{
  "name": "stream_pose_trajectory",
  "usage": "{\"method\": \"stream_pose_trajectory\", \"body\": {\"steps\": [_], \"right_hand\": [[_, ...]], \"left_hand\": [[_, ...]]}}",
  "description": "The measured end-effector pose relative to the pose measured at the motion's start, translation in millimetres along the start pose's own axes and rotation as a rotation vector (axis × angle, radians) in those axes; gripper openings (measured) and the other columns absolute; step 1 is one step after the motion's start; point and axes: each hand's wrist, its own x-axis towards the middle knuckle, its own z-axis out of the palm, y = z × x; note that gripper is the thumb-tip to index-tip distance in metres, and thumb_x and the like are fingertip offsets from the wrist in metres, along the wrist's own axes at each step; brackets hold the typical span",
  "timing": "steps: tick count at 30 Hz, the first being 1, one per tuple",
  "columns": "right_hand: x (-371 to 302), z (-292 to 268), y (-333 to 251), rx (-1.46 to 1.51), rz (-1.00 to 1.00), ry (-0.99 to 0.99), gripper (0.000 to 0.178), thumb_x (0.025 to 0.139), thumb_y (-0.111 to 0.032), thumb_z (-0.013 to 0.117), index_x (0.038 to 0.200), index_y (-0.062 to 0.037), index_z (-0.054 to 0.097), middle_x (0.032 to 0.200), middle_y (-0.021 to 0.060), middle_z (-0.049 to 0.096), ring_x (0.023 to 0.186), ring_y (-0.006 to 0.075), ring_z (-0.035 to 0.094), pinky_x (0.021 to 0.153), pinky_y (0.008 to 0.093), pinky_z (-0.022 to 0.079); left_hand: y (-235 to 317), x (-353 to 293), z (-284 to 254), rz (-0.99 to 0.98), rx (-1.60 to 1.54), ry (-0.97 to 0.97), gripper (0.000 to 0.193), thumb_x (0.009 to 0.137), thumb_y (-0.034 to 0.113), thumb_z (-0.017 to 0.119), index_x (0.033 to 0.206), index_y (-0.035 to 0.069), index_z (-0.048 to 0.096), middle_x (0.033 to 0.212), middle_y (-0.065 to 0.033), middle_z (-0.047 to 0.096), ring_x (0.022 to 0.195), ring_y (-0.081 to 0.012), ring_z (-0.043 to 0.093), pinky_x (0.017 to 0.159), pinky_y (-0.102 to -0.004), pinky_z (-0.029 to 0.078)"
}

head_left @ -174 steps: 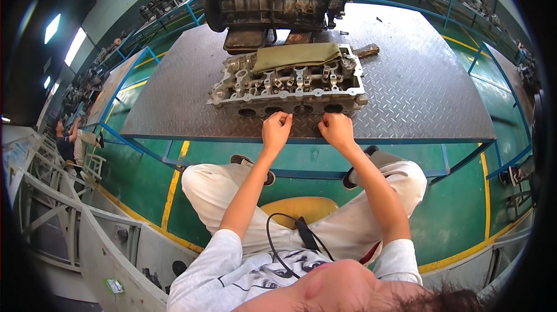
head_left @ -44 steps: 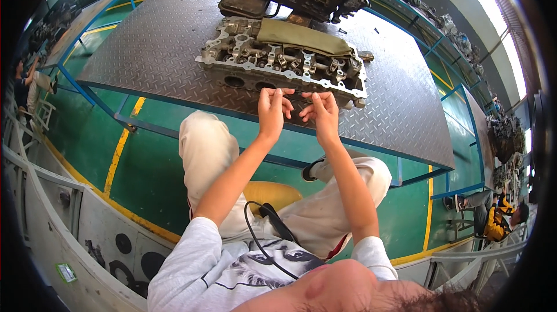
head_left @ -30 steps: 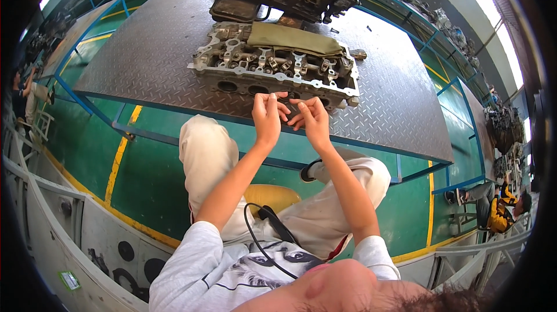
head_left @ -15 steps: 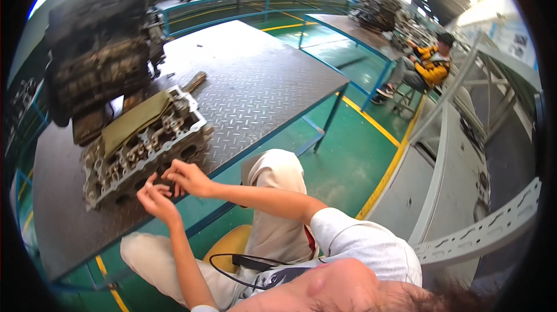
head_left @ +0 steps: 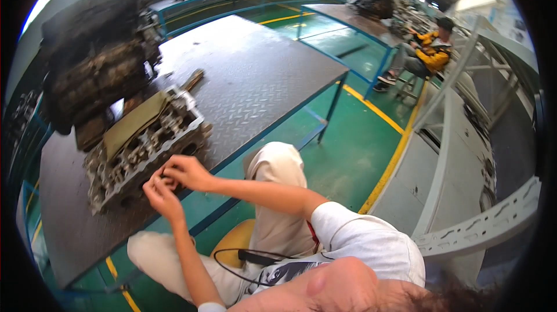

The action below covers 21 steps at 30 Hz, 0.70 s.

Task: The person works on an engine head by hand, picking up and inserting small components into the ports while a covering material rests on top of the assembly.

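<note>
A left hand (head_left: 163,195) and right hand (head_left: 190,172) hovered together, fingers narrowly curled, contents impossible to tell, beside a cylinder head (head_left: 131,177), cover already off, valve gear (head_left: 137,155) apparently still fitted.

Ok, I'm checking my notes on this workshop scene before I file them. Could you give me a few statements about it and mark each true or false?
1. A green cloth lies on top of the engine part. True.

2. The left hand and the right hand are spread wide apart. False: they are close together, by the near side of the engine part.

3. The big dark engine is at the right side of the picture. False: it is at the left.

4. A yellow seat shows between the person's legs. True.

5. The co-worker in the yellow and black jacket is standing. False: that person is seated.
</note>
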Motion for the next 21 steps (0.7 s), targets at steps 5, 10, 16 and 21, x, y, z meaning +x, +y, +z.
{"method": "stream_pose_trajectory", "body": {"steps": [5, 10, 16, 21], "right_hand": [[10, -18, 6, -0.499, -0.277, 0.177, 0.013, 0.085, -0.012, 0.068, 0.089, -0.0007, 0.064, 0.082, 0.0149, 0.062, 0.071, 0.0263, 0.063, 0.061, 0.0357, 0.049], [12, -13, 13, 0.040, 0.169, -0.099, 0.012, 0.098, -0.013, 0.055, 0.102, -0.0019, 0.057, 0.086, 0.0068, 0.065, 0.064, 0.0099, 0.062, 0.047, 0.0218, 0.048], [13, -8, 21, -0.130, 0.150, -0.073, 0.014, 0.098, -0.016, 0.057, 0.096, -0.0028, 0.053, 0.078, 0.0043, 0.060, 0.062, 0.0088, 0.059, 0.047, 0.0217, 0.045], [10, -9, 21, -0.135, 0.143, -0.053, 0.013, 0.097, -0.015, 0.058, 0.093, -0.0026, 0.054, 0.073, 0.0023, 0.058, 0.060, 0.0082, 0.057, 0.047, 0.0220, 0.043]], "left_hand": [[-3, 9, 7, -0.001, 0.128, 0.128, 0.021, 0.100, 0.021, 0.054, 0.105, 0.002, 0.062, 0.104, -0.0075, 0.069, 0.084, -0.0119, 0.064, 0.068, -0.0247, 0.053], [-10, 14, 7, -0.234, -0.516, 0.086, 0.017, 0.103, 0.019, 0.043, 0.098, 0.003, 0.048, 0.103, -0.0158, 0.066, 0.101, -0.0210, 0.062, 0.097, -0.0352, 0.046], [-13, 8, 9, -0.295, -0.456, 0.224, 0.018, 0.100, 0.017, 0.053, 0.097, 0.000, 0.056, 0.086, -0.0092, 0.067, 0.085, -0.0166, 0.066, 0.082, -0.0304, 0.052], [-19, 8, 7, -0.327, -0.474, 0.234, 0.018, 0.097, 0.015, 0.057, 0.092, -0.001, 0.060, 0.080, -0.0058, 0.064, 0.081, -0.0134, 0.064, 0.077, -0.0273, 0.051]]}}
